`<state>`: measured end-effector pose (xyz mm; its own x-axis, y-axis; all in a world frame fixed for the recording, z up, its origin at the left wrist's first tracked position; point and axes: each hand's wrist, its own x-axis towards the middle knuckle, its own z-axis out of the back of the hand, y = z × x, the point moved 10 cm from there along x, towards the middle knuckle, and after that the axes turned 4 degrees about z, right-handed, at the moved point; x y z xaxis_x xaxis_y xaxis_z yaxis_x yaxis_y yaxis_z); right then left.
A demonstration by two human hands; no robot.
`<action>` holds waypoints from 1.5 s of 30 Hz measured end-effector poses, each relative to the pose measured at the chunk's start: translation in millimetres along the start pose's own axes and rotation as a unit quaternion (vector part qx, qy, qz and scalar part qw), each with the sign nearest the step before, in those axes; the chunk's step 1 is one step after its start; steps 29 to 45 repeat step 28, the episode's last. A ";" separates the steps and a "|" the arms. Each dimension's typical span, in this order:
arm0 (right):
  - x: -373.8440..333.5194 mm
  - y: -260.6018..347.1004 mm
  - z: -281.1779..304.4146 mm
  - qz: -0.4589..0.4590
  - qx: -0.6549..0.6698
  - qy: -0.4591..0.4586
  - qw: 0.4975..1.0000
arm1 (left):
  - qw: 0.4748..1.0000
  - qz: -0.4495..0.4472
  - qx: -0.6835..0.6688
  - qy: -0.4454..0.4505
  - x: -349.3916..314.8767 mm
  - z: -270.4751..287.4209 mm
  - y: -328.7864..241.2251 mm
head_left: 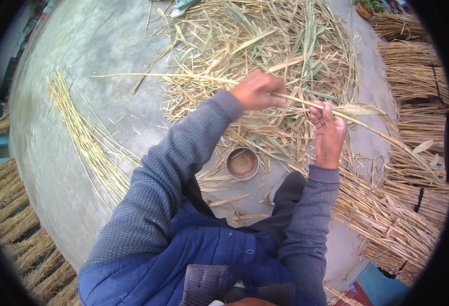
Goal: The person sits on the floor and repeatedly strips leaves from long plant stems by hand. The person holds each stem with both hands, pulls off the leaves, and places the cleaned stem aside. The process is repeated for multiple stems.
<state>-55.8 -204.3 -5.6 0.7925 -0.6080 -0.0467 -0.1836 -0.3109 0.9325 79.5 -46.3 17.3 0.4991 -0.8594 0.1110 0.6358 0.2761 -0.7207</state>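
A long thin reed-like stalk (183, 77) runs across in front of me, bare toward its left tip and with dry leaves still on its right end. My left hand (259, 90), a little blurred, is closed around the stalk near its middle. Just to the right, my right hand (329, 130) is turned palm up and pinches the same stalk between thumb and fingers. A dry leaf (357, 109) sticks out from the stalk beside the right fingertips. Beneath both hands lies a heap of stripped leaves and husks (265, 46).
A round metal bowl (242, 163) stands on the concrete floor (112, 46) by my feet. Bare yellowish stalks (89, 143) lie at the left. Leafy stalks (388, 214) are piled at the right, with tied bundles (413, 66) behind. More bundles (18, 219) line the far left.
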 end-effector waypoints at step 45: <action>-2.7 8.1 31.4 -0.006 -0.028 -0.060 0.998 | 0.965 0.121 -0.228 0.043 -3.7 -17.8 56.0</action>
